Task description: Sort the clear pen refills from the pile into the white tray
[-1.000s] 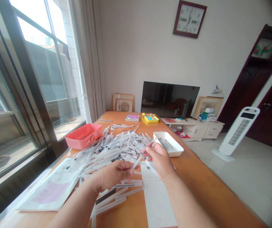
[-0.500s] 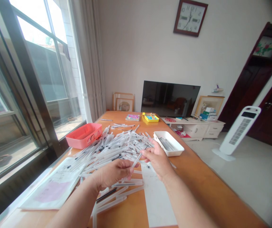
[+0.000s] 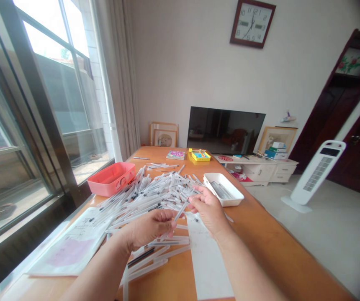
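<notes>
A big heap of clear plastic pen barrels (image 3: 150, 193) covers the middle of the orange wooden table (image 3: 261, 238). My left hand (image 3: 150, 228) is closed in a pinch on the lower end of one clear pen barrel (image 3: 181, 208), held slanted above the heap. My right hand (image 3: 208, 209) grips the upper end of that same barrel with its fingertips. A white tray (image 3: 223, 190) with a few thin dark refills in it stands just right of my right hand.
A pink plastic basket (image 3: 111, 179) sits at the table's left edge by the window. Paper sheets (image 3: 73, 244) lie under and beside my arms. A yellow box (image 3: 200, 156) and a small book (image 3: 175, 155) rest at the far end. A white tower fan (image 3: 316, 173) stands on the floor.
My right hand has slid down along the pen barrel toward my left hand, and the dark tip that stuck out above my right hand no longer shows. The left hand has barely moved.
</notes>
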### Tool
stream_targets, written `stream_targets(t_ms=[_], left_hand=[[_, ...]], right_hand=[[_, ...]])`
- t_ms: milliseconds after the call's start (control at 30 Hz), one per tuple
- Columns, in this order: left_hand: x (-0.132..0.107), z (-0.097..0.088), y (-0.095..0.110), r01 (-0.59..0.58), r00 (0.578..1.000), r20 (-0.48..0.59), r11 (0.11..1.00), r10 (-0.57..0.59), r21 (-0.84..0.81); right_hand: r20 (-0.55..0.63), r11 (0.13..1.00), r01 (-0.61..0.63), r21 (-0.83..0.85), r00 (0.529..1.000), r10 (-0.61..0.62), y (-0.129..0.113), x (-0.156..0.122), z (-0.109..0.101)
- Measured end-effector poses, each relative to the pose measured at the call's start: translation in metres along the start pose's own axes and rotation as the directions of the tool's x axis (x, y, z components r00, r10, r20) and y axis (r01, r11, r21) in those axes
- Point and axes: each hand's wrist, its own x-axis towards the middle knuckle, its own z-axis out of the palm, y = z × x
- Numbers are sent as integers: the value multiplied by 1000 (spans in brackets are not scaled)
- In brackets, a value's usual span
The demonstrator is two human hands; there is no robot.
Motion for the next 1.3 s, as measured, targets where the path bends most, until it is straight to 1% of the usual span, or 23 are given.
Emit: stream_targets(t_ms=[133, 267, 367, 500, 567, 633, 733, 800, 833, 933, 1000, 1067, 1167, 1233, 1300], left_hand=[[0, -1, 2, -10, 1000, -9, 1000, 9, -20], [0, -1, 2, 0, 1000, -26, 999, -1, -36], [1, -1, 2, 8, 1000, -28, 999, -10, -49], [1, -3, 1, 10, 999, -37, 996, -13, -85], [1, -5, 0, 17, 996, -80, 993, -26, -116], [0, -8, -1, 15, 989, -146, 989, -37, -147], [-1, -15, -2, -7, 973, -227, 985, -33, -173], [-1, -18, -2, -15, 966, -257, 985, -31, -174], [-1, -20, -2, -18, 962, -272, 985, -31, -173], [-2, -23, -2, -10, 944, -327, 985, -47, -172], [-2, -24, -2, 10, 922, -379, 985, -75, -171], [-2, -24, -2, 34, 902, -419, 985, -103, -168], [-1, -24, -3, 44, 889, -443, 985, -114, -164], [-1, -24, -3, 43, 887, -448, 986, -113, -163], [0, -25, -4, 40, 888, -448, 986, -109, -160]], right_hand=[[42, 990, 8, -138, 999, -2, 7, 1, -1], [92, 964, 83, -252, 994, -61, 15, 2, 0], [116, 960, 110, -258, 990, -82, 18, 2, 2], [153, 973, 80, -215, 987, -47, 16, 0, 4], [122, 982, 51, -182, 992, -29, 16, 1, 4], [73, 985, 36, -170, 997, -24, 18, 3, 2], [38, 964, 58, -260, 998, -49, 29, 9, 0], [50, 921, 90, -379, 996, -77, 38, 12, -1], [65, 887, 118, -447, 993, -99, 42, 13, 0], [151, 734, 241, -635, 970, -188, 49, 11, 6], [223, 623, 313, -717, 950, -220, 48, 7, 12], [292, 533, 367, -762, 930, -223, 45, 3, 21], [388, 425, 449, -786, 893, -226, 40, -1, 33], [428, 373, 481, -794, 877, -219, 40, -1, 39], [445, 336, 488, -806, 873, -200, 41, -1, 42]])
